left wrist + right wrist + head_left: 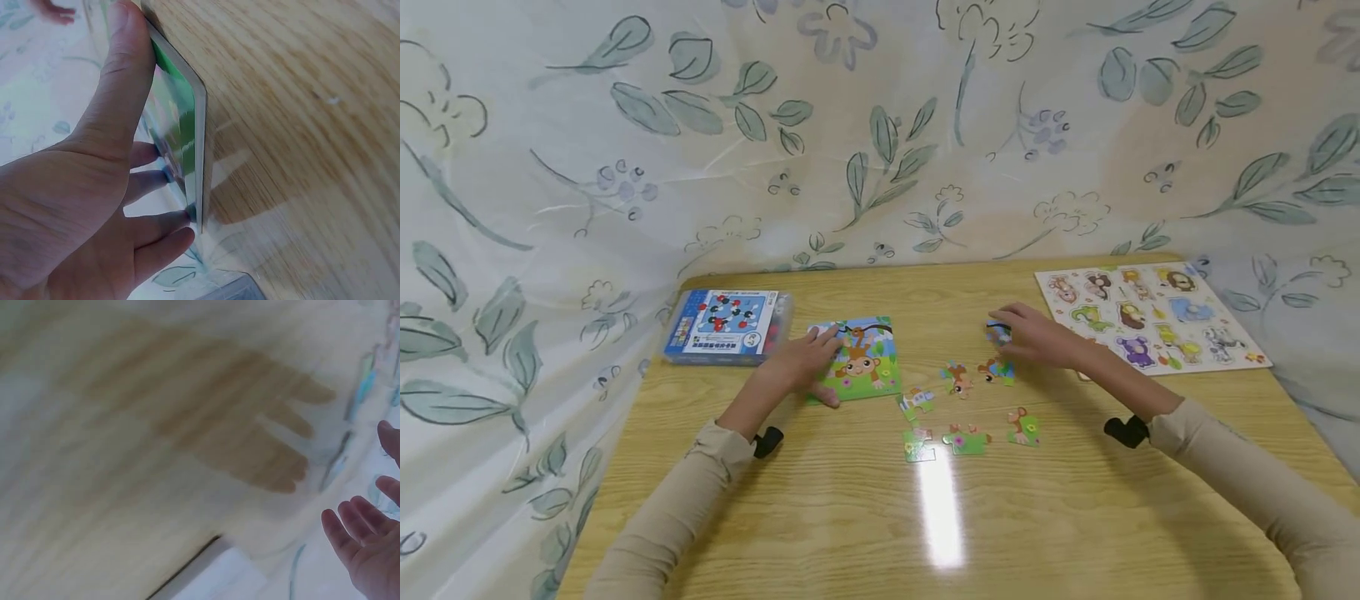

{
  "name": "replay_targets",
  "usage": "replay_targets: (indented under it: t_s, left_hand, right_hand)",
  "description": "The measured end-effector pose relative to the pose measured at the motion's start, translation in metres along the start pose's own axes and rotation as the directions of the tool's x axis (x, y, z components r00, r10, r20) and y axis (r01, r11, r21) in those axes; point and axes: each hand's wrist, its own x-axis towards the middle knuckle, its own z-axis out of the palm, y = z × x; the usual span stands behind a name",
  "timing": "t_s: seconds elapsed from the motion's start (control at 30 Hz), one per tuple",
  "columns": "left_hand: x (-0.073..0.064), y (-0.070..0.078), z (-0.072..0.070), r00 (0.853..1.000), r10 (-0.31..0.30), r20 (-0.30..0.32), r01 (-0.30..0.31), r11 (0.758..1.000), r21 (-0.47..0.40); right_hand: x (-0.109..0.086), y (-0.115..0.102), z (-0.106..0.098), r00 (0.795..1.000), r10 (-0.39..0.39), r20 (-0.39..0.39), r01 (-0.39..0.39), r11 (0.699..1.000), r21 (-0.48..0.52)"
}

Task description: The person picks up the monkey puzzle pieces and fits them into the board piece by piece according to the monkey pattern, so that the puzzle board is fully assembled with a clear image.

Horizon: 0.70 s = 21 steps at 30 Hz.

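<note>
My left hand rests at the left side of a square monkey picture puzzle board, with fingers on its picture and the thumb at its near edge. To the right, my right hand hovers over the table beside a blue puzzle piece. In the right wrist view its fingers are loosely bent, with nothing between them. Several loose monkey puzzle pieces lie between the hands and nearer me, among them a green one with a flower and one with a small monkey.
At the back left lies a blue-lidded plastic box with a molecule picture. A white board with animal figures occupies the back right of the wooden table. Floral cloth hangs behind the table.
</note>
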Motion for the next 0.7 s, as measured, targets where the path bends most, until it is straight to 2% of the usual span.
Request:
replay_targets:
  t_s: [0.07,0.23,0.7]
  left_hand:
    - [-0.001,-0.001,0.0,1.0,0.005,-0.001,-0.005,1.0,-0.015]
    - [-0.001,-0.004,0.001,1.0,0.004,0.004,-0.004,0.998,-0.056]
    - [-0.004,-0.006,0.004,1.0,0.013,0.002,-0.012,0.989,-0.15]
  right_hand:
    - [-0.006,0.004,0.0,1.0,0.018,0.003,-0.018,1.0,0.009]
    - [-0.011,0.006,-0.002,1.0,0.003,0.006,-0.003,1.0,0.029]
    - [-0.002,0.014,0.004,0.999,0.037,0.013,-0.037,0.999,0.028]
